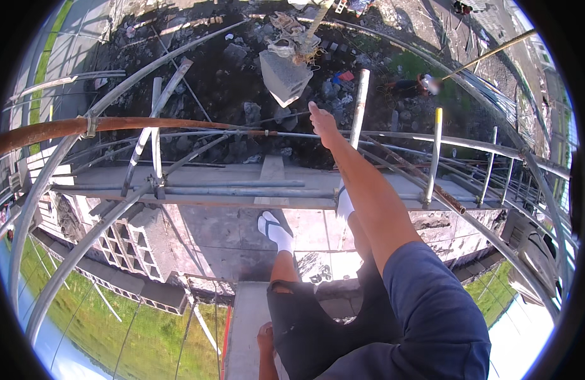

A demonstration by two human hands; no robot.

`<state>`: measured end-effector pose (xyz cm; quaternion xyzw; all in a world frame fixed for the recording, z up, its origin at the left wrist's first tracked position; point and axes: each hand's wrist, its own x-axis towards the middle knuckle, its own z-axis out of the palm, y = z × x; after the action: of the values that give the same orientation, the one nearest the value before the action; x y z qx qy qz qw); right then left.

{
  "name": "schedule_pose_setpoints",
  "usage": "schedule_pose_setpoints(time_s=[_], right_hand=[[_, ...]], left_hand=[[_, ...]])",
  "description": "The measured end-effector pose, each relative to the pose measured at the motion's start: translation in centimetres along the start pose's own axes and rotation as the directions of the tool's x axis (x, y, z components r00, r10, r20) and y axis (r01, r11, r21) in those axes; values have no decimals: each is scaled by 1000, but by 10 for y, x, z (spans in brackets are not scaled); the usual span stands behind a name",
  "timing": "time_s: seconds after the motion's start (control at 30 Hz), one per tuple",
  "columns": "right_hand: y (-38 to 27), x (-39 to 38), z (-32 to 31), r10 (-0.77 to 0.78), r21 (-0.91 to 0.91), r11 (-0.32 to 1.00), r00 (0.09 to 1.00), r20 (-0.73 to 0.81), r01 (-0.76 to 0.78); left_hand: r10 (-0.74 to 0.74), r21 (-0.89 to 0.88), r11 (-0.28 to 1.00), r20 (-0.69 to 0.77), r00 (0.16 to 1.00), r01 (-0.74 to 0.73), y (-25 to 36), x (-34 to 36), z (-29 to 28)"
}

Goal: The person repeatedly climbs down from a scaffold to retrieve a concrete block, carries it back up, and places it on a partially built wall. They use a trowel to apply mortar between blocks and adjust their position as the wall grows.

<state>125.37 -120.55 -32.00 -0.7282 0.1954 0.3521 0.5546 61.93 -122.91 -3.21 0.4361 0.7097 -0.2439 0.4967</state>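
Note:
My right arm reaches out over the scaffold rail, and my right hand is open, with no object visible in it. Just beyond the fingertips hangs a grey concrete block, tilted in the air, with a small gap seeming to lie between them. Pale, ragged wrapping and a thick rope run up from the block's top. Low beside my thigh, my left hand is near a grey concrete surface. Its fingers are mostly hidden, so I cannot tell whether it grips anything.
I stand on a narrow plank platform. Metal scaffold poles and a rusty pipe cross in front. Hollow blocks are stacked left. Far below, a person is on rubble-strewn ground near another taut rope.

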Motion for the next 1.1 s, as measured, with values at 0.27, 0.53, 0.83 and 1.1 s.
schedule_pose_setpoints(time_s=[0.27,0.53,0.83,1.1], right_hand=[[-80,51,77,-56,406,912,998,-14,57],[-117,77,116,120,545,838,959,-256,40],[-96,86,64,51,789,596,975,-219,146],[-63,-18,-66,-33,531,843,994,-106,85]], left_hand=[[148,346,926,36,988,-152,-66,13,14],[-1,-49,999,-62,998,-2,-115,38,28],[128,80,990,-104,986,-120,-34,24,19],[536,-101,840,13,844,-533,261,48,72]])
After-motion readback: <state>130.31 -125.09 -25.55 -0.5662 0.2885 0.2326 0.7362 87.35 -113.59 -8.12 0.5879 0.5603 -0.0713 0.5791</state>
